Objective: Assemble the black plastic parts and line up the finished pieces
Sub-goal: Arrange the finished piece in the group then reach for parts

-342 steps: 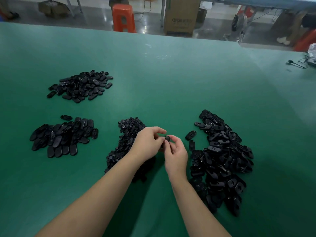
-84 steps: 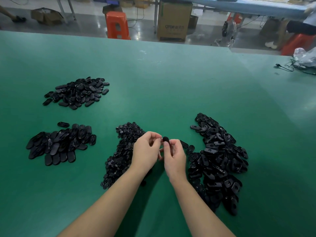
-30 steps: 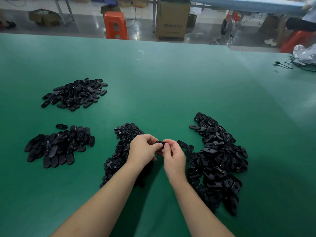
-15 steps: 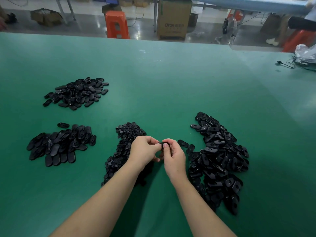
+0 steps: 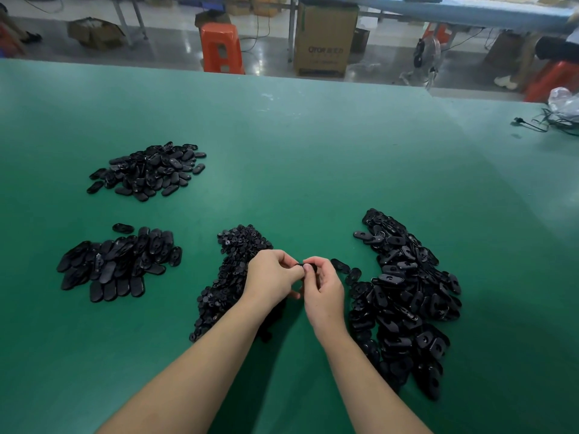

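Far-left pile (image 5: 147,170): black oval pieces lay heaped toward the back of the green desk (image 5: 313,145), well apart from both hands.
Near-left pile (image 5: 117,264): flat oval pieces lay overlapping in rough rows; I judged these to be the finished pieces, though the seams were too small to tell.
Loose oval (image 5: 122,228): 1 piece sat alone just behind that pile.
Middle heap (image 5: 232,277): small round parts ran in a strip under and behind the left wrist.
Left hand (image 5: 271,277): fingers curled, fingertips pinching the left end of the black part.
Black part (image 5: 301,265): held above the desk between the 2 hands, mostly hidden by fingertips; its long axis appeared to run left to right, from one hand to the other.
Right hand (image 5: 322,286): fingers curled, thumb and forefinger pinching the right end of the same part.
Right heap (image 5: 404,296): oval shells with holes lay just beside the right hand.
Step in hand: probably pressing 2 parts together.
Relation for the next move: the near-left pile lay down and to the left of the held part, so the left hand was nearer; the part's long axis would likely need turning to match the rows.
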Demonstrator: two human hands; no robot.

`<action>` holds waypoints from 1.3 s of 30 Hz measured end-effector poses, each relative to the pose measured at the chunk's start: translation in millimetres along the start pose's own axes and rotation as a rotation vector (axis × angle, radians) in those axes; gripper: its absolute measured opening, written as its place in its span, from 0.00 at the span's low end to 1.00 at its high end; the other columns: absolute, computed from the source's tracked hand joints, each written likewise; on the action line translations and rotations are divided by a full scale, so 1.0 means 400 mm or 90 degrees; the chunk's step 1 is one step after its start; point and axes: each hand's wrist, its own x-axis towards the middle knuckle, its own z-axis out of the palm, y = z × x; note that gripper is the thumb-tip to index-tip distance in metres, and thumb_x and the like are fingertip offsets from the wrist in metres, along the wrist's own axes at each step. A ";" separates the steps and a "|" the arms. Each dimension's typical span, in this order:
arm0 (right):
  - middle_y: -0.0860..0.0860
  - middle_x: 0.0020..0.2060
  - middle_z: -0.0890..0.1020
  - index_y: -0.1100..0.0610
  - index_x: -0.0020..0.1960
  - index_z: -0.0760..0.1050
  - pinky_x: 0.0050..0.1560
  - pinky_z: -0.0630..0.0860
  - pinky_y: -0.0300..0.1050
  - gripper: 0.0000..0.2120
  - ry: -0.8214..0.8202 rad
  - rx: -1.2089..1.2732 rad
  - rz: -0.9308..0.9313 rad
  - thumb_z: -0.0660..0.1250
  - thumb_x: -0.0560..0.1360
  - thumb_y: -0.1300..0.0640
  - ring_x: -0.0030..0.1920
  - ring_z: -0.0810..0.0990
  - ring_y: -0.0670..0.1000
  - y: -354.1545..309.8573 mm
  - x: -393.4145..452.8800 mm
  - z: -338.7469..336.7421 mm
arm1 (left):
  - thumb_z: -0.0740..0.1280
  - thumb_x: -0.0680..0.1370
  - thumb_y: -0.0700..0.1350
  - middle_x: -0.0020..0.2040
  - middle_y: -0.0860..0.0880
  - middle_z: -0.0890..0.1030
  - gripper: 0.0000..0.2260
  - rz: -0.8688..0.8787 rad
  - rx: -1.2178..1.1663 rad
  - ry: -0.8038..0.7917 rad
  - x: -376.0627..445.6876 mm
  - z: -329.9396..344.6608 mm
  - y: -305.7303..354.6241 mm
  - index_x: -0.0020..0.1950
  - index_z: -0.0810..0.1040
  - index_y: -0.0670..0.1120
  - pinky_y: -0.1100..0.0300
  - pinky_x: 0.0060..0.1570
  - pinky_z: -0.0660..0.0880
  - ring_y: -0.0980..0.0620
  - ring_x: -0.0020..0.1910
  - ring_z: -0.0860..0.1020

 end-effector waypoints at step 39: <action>0.45 0.38 0.81 0.45 0.50 0.77 0.34 0.69 0.34 0.07 -0.078 -0.120 -0.024 0.63 0.83 0.54 0.32 0.75 0.40 -0.026 -0.017 0.011 | 0.72 0.78 0.46 0.43 0.49 0.80 0.10 0.015 0.316 0.497 0.021 -0.509 -0.255 0.58 0.83 0.46 0.57 0.37 0.70 0.48 0.40 0.77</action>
